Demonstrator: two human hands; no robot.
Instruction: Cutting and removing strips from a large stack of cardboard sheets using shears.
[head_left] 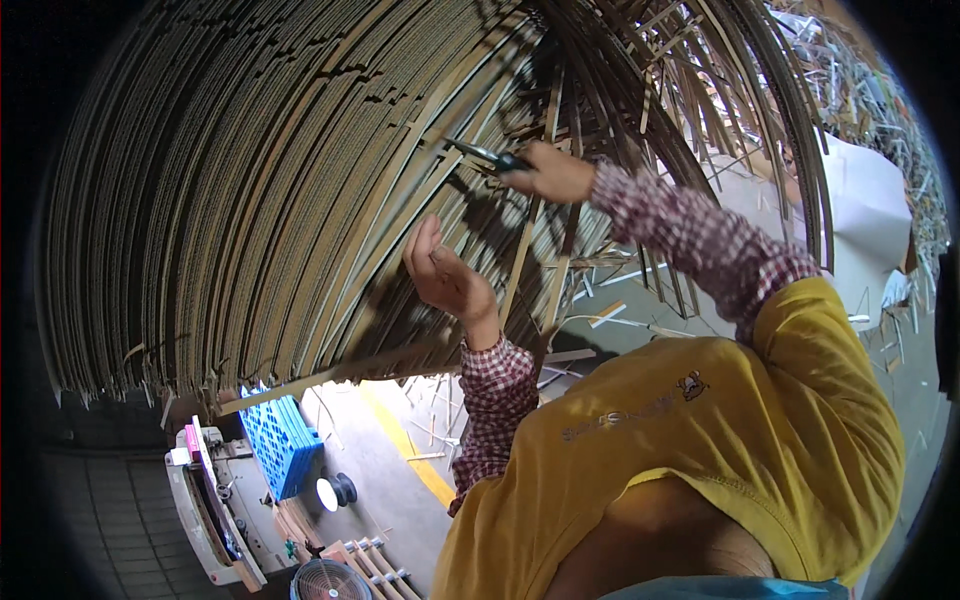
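A tall stack of corrugated cardboard sheets (250,200) fills most of the view, its edges facing me. My right hand (555,172) is shut on a dark-handled cutting tool (490,156), whose tip points left into the notched sheet edges. Below it my left hand (448,275) is open, palm showing, fingers resting against the cardboard edges and holding nothing. Loose, narrow cardboard strips (610,90) hang and splay from the stack around my right hand. Both arms wear red-checked sleeves under a yellow apron (720,440).
A blue plastic pallet (282,442) leans beside a white machine (210,510) at the lower left. Nearby are a tape roll (330,492), a round fan (328,582) and a yellow floor line (412,445). Cardboard offcuts (610,312) litter the grey floor; shredded scraps (870,90) pile at the upper right.
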